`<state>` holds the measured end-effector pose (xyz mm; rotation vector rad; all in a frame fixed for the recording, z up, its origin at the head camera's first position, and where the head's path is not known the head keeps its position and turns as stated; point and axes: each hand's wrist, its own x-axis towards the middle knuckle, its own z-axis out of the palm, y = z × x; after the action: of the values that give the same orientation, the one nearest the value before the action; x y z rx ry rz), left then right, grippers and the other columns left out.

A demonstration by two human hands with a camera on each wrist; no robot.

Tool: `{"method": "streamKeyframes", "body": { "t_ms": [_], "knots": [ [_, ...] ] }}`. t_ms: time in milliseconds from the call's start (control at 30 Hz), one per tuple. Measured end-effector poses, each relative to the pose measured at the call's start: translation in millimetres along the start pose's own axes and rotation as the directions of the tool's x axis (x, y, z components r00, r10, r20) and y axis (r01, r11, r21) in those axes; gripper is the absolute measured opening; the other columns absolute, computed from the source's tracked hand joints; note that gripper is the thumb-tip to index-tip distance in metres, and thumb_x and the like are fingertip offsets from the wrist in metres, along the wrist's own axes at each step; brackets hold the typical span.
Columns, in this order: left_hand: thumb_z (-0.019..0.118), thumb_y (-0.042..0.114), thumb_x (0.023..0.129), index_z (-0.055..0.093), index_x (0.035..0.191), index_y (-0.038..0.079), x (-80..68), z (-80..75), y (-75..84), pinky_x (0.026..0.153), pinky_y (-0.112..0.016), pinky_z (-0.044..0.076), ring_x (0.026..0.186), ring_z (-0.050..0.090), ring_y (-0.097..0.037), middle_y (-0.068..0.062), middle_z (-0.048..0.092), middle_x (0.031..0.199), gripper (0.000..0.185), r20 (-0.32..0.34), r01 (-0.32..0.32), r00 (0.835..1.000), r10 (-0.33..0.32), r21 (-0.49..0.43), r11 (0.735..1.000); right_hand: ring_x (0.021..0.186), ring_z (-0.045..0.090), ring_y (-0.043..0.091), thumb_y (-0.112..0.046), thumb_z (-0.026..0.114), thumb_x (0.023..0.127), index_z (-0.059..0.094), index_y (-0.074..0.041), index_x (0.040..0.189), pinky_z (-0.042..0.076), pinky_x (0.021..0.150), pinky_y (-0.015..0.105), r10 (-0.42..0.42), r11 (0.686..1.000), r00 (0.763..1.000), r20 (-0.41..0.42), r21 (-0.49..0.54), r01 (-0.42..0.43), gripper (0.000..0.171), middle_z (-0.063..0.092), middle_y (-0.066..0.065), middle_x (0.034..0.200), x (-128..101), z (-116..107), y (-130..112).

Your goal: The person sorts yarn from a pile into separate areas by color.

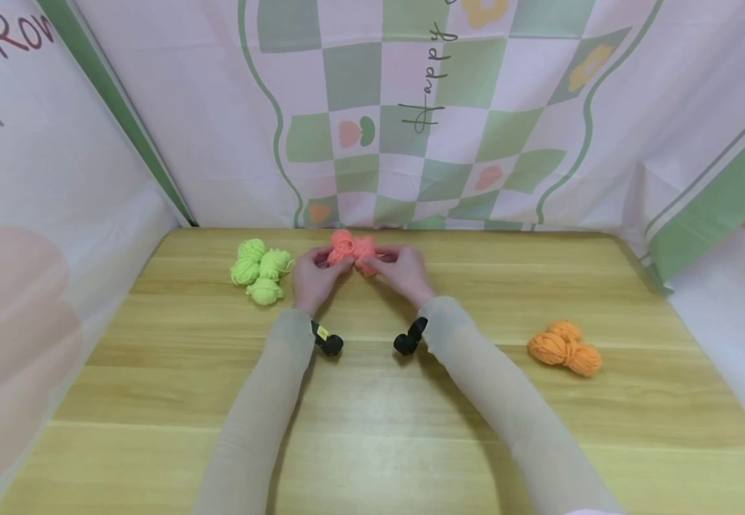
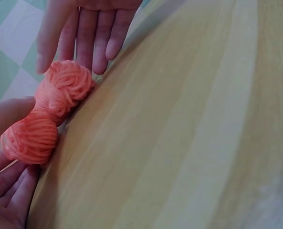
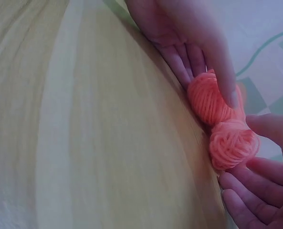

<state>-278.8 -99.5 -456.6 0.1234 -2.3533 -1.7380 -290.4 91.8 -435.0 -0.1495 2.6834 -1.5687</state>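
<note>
While both hands meet at the table's 12 o'clock edge:
Pink yarn (image 1: pixel 353 252): held between them on the table (image 1: pixel 372 429).
Left hand (image 1: pixel 316 275): grasping its left lobe.
Right hand (image 1: pixel 401 272): grasping its right lobe.
Green yarn (image 1: pixel 260 271): at 9 o'clock from the pink.
Orange yarn (image 1: pixel 565 348): at 4 o'clock, well apart.

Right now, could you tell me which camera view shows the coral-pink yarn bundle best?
The left wrist view: the coral-pink yarn bundle fills it, both lobes plain between the hands. The right wrist view shows it too, a thumb crossing one lobe. The head view shows it small and half hidden by fingers.
</note>
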Motion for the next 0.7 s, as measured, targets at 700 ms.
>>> {"method": "streamKeyframes", "body": {
  "t_ms": [700],
  "knots": [
    [0.088,0.032,0.081,0.068,0.125,0.002,0.8,1.1,-3.0,0.090,-0.032,0.053,0.102,0.066,-0.022,-0.012,0.070,0.113,0.057,0.005,0.019,1.000,-0.019,-0.016,1.000,0.109,0.065,0.028,-0.039,0.078,0.091,0.064,-0.001,0.134,0.054,0.091,0.040,0.027,0.999,0.998,-0.054,0.035,-0.025,0.060,0.070,0.015,0.118,-11.8,-40.0,11.6]
  ]
}}
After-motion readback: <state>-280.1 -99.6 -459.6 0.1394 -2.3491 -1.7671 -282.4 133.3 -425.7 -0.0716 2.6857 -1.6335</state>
